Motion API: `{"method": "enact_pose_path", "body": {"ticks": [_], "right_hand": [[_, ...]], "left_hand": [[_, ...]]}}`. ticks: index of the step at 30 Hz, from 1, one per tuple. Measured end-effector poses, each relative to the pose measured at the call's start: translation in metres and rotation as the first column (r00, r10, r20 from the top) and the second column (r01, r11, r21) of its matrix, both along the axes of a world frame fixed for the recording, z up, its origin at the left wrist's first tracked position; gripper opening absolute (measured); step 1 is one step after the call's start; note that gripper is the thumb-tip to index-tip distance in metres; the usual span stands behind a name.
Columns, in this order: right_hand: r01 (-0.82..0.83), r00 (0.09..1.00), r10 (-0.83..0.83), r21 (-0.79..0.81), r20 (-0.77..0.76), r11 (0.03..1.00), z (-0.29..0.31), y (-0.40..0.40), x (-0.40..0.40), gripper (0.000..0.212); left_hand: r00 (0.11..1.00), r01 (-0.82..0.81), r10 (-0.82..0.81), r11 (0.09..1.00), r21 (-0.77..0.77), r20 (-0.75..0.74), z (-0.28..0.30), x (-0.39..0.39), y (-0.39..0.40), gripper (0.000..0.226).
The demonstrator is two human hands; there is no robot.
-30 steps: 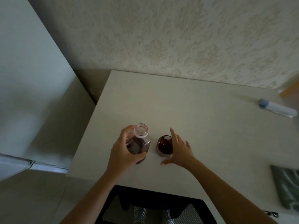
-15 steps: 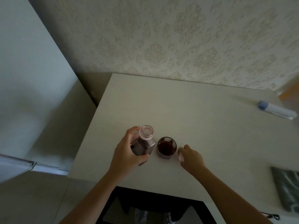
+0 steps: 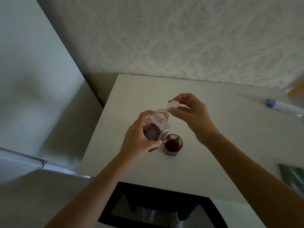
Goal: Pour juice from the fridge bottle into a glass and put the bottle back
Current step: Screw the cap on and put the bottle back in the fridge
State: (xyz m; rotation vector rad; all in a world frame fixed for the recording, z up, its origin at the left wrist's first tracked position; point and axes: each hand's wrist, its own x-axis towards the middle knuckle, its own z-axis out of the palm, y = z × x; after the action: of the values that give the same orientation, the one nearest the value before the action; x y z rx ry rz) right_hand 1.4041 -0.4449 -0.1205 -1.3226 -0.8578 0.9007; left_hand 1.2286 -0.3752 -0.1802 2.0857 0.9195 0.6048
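Observation:
A clear square bottle (image 3: 158, 127) with dark red juice in its lower part is lifted above the white table (image 3: 205, 170), mouth open and upward. My left hand (image 3: 139, 142) grips its body. My right hand (image 3: 190, 112) pinches a white cap (image 3: 171, 104) just beside and above the bottle's mouth, not touching it. A small glass (image 3: 172, 144) holding dark red juice stands on the table right of the bottle's base.
The pale fridge side (image 3: 32, 79) rises at the left, close to the table's left edge. A white tube with a blue cap (image 3: 283, 106) lies at the far right. A grey-green cloth (image 3: 294, 176) lies at the right edge. A black mesh chair (image 3: 156, 209) sits below the table's front edge.
My right hand picked the white cap off the table beside the glass and raised it to the bottle's mouth. My left hand lifted the bottle a little.

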Motion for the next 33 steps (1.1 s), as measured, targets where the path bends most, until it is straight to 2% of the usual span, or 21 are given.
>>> {"method": "enact_pose_path", "body": {"ticks": [5,10,15,17,20,25,33], "right_hand": [[0.002,1.000,-0.002,0.050,0.000,0.999,0.011,-0.002,-0.001,0.024],[-0.103,0.965,0.110,-0.041,0.237,0.994,0.011,-0.003,-0.006,0.020],[-0.144,0.929,0.160,-0.071,0.334,0.987,0.021,-0.008,-0.008,0.028],[-0.161,0.884,0.184,-0.091,0.429,0.983,0.027,-0.010,-0.005,0.035],[-0.222,0.760,0.260,-0.137,0.596,0.965,0.037,-0.003,0.000,0.042],[-0.245,0.695,0.310,-0.192,0.648,0.950,0.036,0.013,0.007,0.043],[-0.285,0.638,0.417,-0.304,0.647,0.909,0.046,0.008,0.017,0.045]], "left_hand": [[1.000,0.004,-0.003,0.998,0.068,-0.018,0.012,0.003,-0.002,0.091],[1.000,-0.009,0.009,1.000,0.003,0.008,0.012,0.003,-0.007,0.092],[1.000,-0.004,0.004,1.000,0.022,0.000,0.016,0.000,-0.007,0.091],[1.000,0.002,-0.001,0.999,0.039,-0.004,0.019,0.000,-0.006,0.091],[1.000,0.009,-0.010,0.999,0.053,0.012,0.023,0.001,-0.001,0.091],[0.998,-0.049,0.051,0.998,-0.037,0.047,0.018,0.012,-0.001,0.090],[1.000,0.003,-0.004,1.000,-0.011,-0.008,0.026,0.009,0.001,0.092]]}}
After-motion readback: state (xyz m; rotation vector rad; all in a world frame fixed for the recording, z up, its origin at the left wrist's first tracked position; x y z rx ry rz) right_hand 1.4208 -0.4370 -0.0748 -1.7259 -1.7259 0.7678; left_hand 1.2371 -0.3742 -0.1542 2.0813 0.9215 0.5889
